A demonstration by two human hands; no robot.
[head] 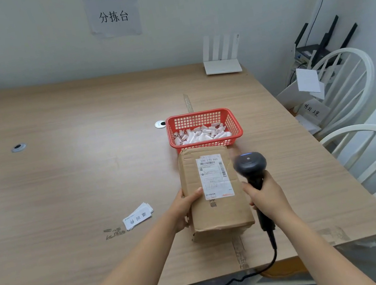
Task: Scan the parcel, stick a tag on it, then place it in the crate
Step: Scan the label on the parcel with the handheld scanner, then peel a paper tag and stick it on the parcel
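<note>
A brown cardboard parcel [217, 211] lies on the wooden table [76, 172], its white shipping label [214, 176] facing up. My left hand [185, 207] grips the parcel's left edge, thumb on top. My right hand [267, 196] is closed around the handle of a black corded barcode scanner [250, 164], whose head hovers just right of the label. A small stack of white tags [137, 216] with printed characters rests on the table left of the parcel. No crate is identifiable in view.
A red plastic basket [202, 117] holding several small white pieces stands right behind the parcel. A white router [222, 65] sits at the back edge. White chairs [366, 138] stand along the table's right side. The scanner cable [252, 275] hangs over the front edge.
</note>
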